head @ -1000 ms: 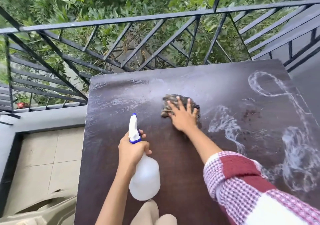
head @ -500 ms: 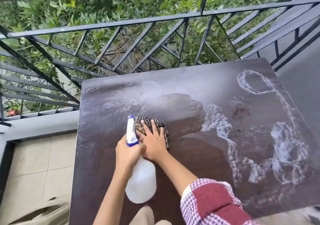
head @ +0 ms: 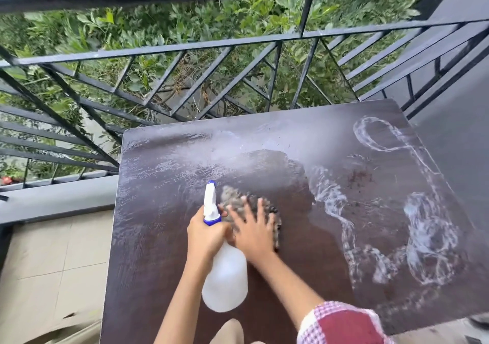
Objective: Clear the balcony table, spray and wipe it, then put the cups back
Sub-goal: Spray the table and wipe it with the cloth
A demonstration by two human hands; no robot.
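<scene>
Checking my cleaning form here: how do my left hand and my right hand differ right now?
The left hand grips the neck of the translucent white plastic spray bottle with a blue collar; the right hand lies flat, fingers spread, on the mottled grey-brown cloth. The left arm shows no sleeve; the right arm shows a red-and-white checked sleeve. Both hands sit side by side over the dark brown tabletop.

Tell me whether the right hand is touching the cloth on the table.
Touching. The head view shows the right hand flat on the cloth, fingers spread, pressing it onto the table; the left hand grips the spray bottle beside it.
</scene>
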